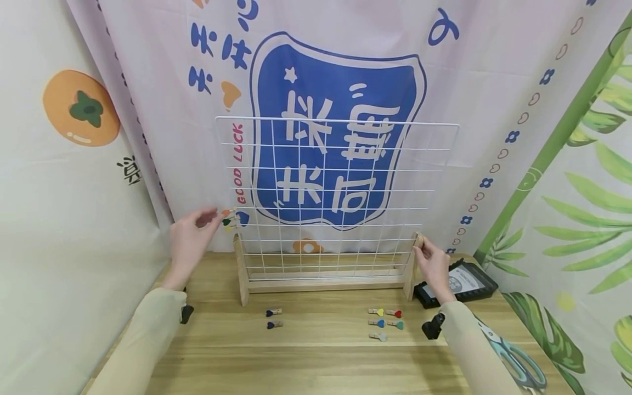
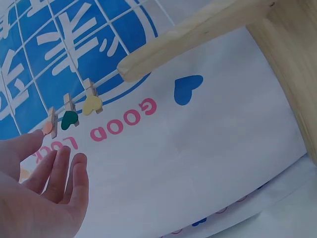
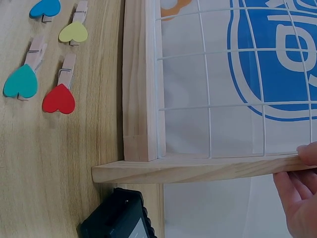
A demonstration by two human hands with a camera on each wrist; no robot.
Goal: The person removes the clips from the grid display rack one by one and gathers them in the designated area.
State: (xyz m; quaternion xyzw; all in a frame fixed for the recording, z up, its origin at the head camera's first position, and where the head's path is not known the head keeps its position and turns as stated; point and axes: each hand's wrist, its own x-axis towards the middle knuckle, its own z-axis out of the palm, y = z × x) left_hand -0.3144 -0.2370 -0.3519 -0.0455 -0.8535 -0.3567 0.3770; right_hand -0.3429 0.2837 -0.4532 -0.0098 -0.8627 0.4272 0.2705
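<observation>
A white wire grid point(image 1: 326, 190) stands upright in a wooden stand point(image 1: 326, 285). My left hand point(image 1: 195, 236) is at the grid's left edge, its fingertips pinching a small clothespin with an orange heart point(image 2: 47, 128); part of that grip is hidden. Clipped beside it on the edge are a clothespin with a green heart point(image 2: 70, 119) and one with a yellow heart point(image 2: 92, 105). Across the grid, my right hand point(image 1: 434, 264) grips the top of the stand's right post point(image 3: 223, 169) between thumb and fingers.
On the wooden table point(image 1: 316, 362) lie two dark-blue heart clothespins point(image 1: 274, 325) at left and several more at right, including a red one point(image 3: 59, 101). A black case point(image 1: 464, 282) sits behind my right wrist, and scissors point(image 1: 515, 356) lie by the right sleeve.
</observation>
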